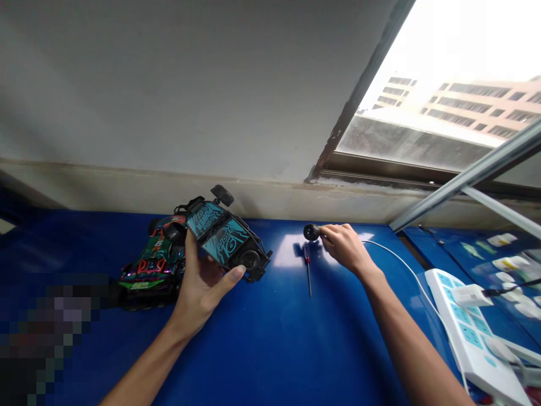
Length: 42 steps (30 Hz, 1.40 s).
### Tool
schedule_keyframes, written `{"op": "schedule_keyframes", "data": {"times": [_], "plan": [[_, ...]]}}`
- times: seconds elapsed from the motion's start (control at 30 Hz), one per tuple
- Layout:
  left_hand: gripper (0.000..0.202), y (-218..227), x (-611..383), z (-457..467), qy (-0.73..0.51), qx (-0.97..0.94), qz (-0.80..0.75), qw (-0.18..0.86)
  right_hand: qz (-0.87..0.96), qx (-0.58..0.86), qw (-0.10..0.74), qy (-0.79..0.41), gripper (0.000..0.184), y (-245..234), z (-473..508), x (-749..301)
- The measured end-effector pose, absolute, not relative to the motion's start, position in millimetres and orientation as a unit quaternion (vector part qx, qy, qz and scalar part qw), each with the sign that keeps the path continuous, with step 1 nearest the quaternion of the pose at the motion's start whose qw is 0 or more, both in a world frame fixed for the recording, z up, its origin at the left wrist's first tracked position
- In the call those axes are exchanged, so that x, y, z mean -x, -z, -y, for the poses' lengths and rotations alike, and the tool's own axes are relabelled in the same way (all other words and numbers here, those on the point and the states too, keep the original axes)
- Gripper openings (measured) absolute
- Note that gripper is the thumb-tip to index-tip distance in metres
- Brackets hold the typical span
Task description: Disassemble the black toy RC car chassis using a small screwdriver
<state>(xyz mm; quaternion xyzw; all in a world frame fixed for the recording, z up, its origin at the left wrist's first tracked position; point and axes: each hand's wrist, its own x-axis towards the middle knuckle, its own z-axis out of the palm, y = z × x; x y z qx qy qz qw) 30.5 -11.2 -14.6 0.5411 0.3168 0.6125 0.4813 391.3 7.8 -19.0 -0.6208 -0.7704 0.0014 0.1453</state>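
Observation:
My left hand (203, 287) grips a black and teal toy car (224, 237) and holds it tilted above the blue table. One wheel (222, 195) sticks out at its far end, and a spare tyre (249, 260) sits by my thumb. Between the fingertips of my right hand (344, 245) is a small black wheel (311, 232), apart from the car. A screwdriver (308, 262) with a red and dark handle lies on the table just below that wheel. Behind my left hand stands a second toy car (154, 259), green, red and black, partly hidden.
The blue table (270, 349) meets a pale wall at the back. On the right lie a white power strip (465, 327) with plugs and a white cable (406, 262). A metal frame bar (473, 169) slants past the window. A blurred patch covers the lower left.

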Motion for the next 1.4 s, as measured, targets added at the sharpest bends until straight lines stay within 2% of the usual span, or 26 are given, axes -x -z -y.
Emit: {"op": "schedule_keyframes", "data": {"times": [0.13,0.3,0.47,0.63,0.8,1.1,1.4], "plan": [[0.11,14,-30,13,-0.612,-0.538,-0.323,0.481,0.785,0.608,0.104,0.058,0.034,43,-10,-384],[0.108,13,-31,14,-0.603,-0.537,-0.338,0.484,0.772,0.614,0.121,0.114,0.041,60,-11,-371],[0.107,15,-30,14,-0.599,-0.536,-0.352,0.48,0.771,0.611,0.137,0.117,0.042,59,-16,-383],[0.106,19,-31,17,-0.586,-0.539,-0.349,0.495,0.788,0.599,0.108,0.093,0.035,47,-22,-404],[0.105,30,-35,23,-0.563,-0.541,-0.347,0.519,0.799,0.594,0.074,0.055,0.039,40,-22,-410],[0.107,37,-44,32,-0.558,-0.55,-0.344,0.517,0.808,0.584,0.045,-0.064,0.035,15,-30,-424],[0.109,41,-43,29,-0.556,-0.55,-0.342,0.521,0.796,0.582,0.074,-0.149,0.038,6,-35,-435]]}}
